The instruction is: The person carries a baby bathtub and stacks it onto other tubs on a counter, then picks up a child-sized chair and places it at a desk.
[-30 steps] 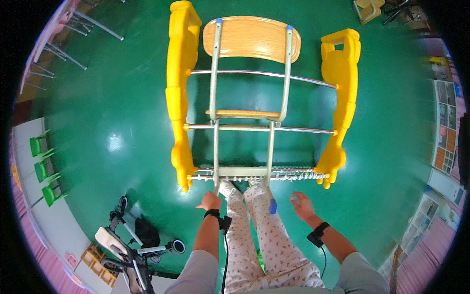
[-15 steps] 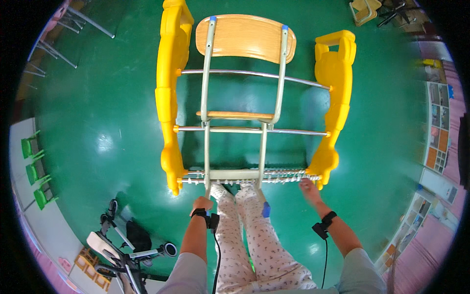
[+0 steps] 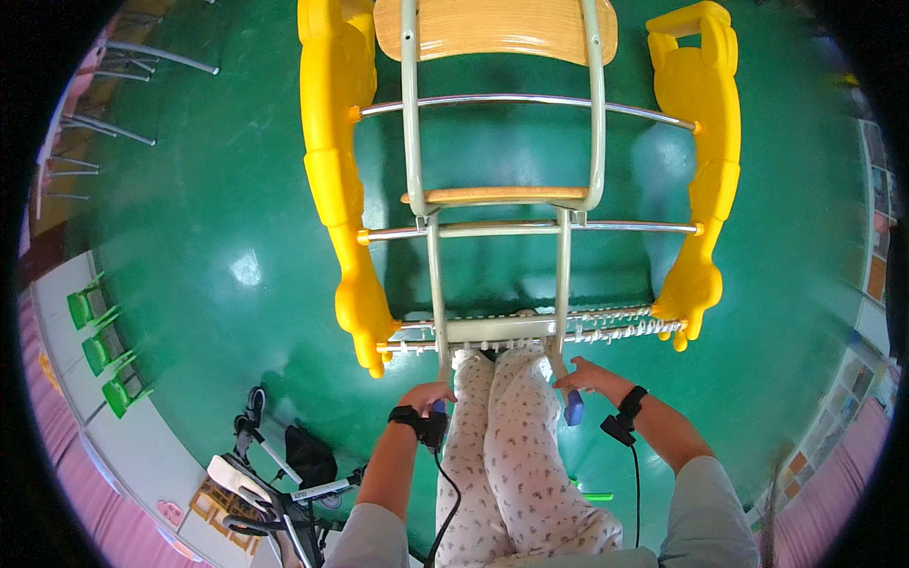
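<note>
A chair (image 3: 495, 28) with a wooden seat and a grey-green metal frame lies on a yellow plastic rack (image 3: 333, 180) crossed by chrome bars (image 3: 530, 99). Two of its legs, tipped with blue caps (image 3: 574, 411), point back toward me on either side of my knees in patterned trousers. My left hand (image 3: 426, 396) is curled around the end of the left chair leg. My right hand (image 3: 587, 379) closes over the right chair leg just above its blue cap. Both wrists carry black bands with cables.
The floor (image 3: 218, 275) is glossy green. A black and white wheeled device (image 3: 275, 473) stands at the lower left. Small green chairs (image 3: 95, 346) line a white surface at the left. Metal chair legs (image 3: 123, 95) show at the upper left, and shelving (image 3: 876, 256) stands at the right.
The chair and rack now fill more of the view. Both my hands have moved inward from the floor side onto the two near chair legs.
</note>
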The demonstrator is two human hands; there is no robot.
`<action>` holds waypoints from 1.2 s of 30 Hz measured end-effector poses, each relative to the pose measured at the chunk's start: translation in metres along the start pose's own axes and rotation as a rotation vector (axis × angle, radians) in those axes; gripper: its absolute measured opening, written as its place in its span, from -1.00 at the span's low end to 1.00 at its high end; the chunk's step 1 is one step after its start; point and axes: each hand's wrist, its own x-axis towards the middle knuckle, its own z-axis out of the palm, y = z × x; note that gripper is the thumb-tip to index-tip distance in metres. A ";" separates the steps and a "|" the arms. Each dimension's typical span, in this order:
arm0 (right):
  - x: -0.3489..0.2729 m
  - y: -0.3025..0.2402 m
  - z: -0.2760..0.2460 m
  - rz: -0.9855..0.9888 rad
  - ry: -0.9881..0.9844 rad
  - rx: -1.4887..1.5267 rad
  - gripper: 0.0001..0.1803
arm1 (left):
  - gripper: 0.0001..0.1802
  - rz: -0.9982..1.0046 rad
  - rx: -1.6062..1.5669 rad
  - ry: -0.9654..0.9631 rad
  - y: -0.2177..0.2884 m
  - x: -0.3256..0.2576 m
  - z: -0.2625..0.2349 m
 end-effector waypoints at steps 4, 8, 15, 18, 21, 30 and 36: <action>0.018 -0.001 0.030 -0.016 -0.085 0.545 -0.61 | -0.82 0.130 -0.232 -0.119 -0.022 0.013 -0.021; -0.018 0.006 0.019 -0.173 -0.230 0.294 -0.79 | -0.76 0.097 0.035 -0.047 0.000 -0.028 -0.012; -0.061 -0.001 -0.006 -0.205 -0.271 0.469 -0.76 | -0.83 0.429 -0.309 -0.301 0.007 -0.095 -0.007; -0.104 -0.016 -0.007 -0.347 -0.349 0.516 -0.76 | -0.84 0.528 -0.360 -0.351 0.004 -0.114 -0.015; -0.130 -0.016 -0.016 -0.567 -0.417 0.528 -0.72 | -0.84 0.648 -0.346 -0.412 0.006 -0.126 -0.005; -0.190 -0.019 -0.032 -0.647 -0.465 0.518 -0.70 | -0.82 0.651 -0.239 -0.422 0.029 -0.187 0.013; -0.261 -0.012 -0.027 -0.523 -0.437 0.470 -0.82 | -0.79 0.747 -0.054 -0.226 0.014 -0.244 0.027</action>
